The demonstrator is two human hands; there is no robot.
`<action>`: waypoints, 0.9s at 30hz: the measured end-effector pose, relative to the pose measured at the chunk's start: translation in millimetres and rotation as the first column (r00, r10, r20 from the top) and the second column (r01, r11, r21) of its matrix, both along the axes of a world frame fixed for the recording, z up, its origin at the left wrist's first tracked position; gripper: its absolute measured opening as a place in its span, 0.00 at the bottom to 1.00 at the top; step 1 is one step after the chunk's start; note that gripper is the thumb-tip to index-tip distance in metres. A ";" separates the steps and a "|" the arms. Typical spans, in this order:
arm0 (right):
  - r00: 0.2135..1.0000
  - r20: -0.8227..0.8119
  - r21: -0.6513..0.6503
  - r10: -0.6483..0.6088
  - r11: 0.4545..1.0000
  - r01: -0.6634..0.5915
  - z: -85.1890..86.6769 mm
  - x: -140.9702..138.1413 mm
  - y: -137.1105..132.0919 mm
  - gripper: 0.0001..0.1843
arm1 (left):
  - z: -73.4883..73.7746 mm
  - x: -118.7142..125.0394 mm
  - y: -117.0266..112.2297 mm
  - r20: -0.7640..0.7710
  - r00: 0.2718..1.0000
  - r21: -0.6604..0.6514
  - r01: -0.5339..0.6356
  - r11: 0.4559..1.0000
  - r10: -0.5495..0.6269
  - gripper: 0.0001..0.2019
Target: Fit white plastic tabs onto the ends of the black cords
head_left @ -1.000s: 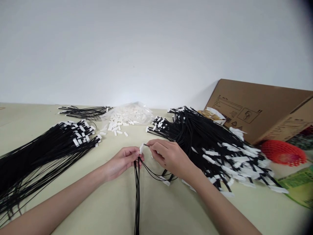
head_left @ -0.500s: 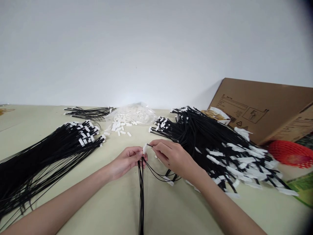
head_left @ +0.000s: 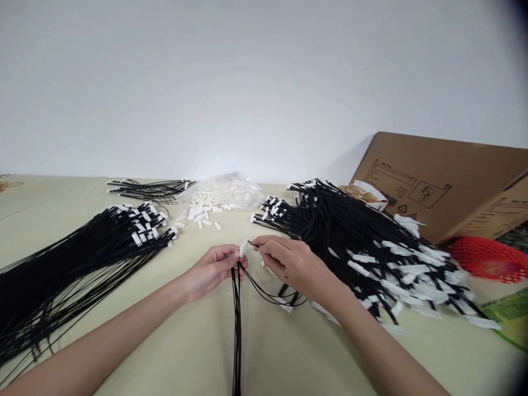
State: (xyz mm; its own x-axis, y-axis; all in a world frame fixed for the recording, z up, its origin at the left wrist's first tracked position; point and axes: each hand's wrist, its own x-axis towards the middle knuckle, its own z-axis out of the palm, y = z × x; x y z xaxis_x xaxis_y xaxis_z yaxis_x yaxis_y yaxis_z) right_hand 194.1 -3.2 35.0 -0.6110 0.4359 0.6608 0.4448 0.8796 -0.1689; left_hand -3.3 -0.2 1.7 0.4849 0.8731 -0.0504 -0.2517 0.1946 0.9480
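Nearest the wearer, dark strands (head_left: 236,335) run almost straight down from the grip, their long axis toward the wearer. Just above them, the left hand (head_left: 215,270) pinches a small white connector (head_left: 243,248) between thumb and fingers; it stands tilted, long axis slanting, upper end leaning right and away. Beside it, the right hand (head_left: 291,264) grasps a thin black wire (head_left: 253,245) at its fingertips, the short end pointing left at the connector's top; whether they touch, I cannot tell. Looped wires (head_left: 264,296) sag to the right, below the grip.

Left of the grip lies a thick wire bundle (head_left: 82,253), white-tipped ends pointing away; right of it, a heap of black wires (head_left: 346,225). Beyond the grip are loose white pieces (head_left: 205,223), then a clear bag (head_left: 231,190) of them. Far right, a cardboard box (head_left: 437,181) leans.
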 end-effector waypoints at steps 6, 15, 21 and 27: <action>0.995 0.089 0.058 -0.049 0.997 0.044 1.9 0.1 -2.2 0.07 | 1.2 0.4 -0.5 -0.003 1.000 0.001 0.002 1.000 -0.002 0.08; 0.963 0.239 0.206 -0.126 0.976 0.077 2.5 1.0 -5.4 0.08 | 0.4 -0.8 0.5 -0.002 1.000 0.005 0.007 1.000 -0.007 0.08; 0.959 0.252 0.212 -0.131 0.974 0.078 0.4 0.4 -3.1 0.08 | 0.9 -1.0 1.3 -0.009 1.000 0.003 0.005 1.000 -0.005 0.08; 0.964 0.236 0.188 -0.124 0.979 0.080 -3.8 -0.2 -1.3 0.08 | 0.9 -1.5 0.9 -0.015 0.999 -0.048 0.030 0.998 -0.030 0.07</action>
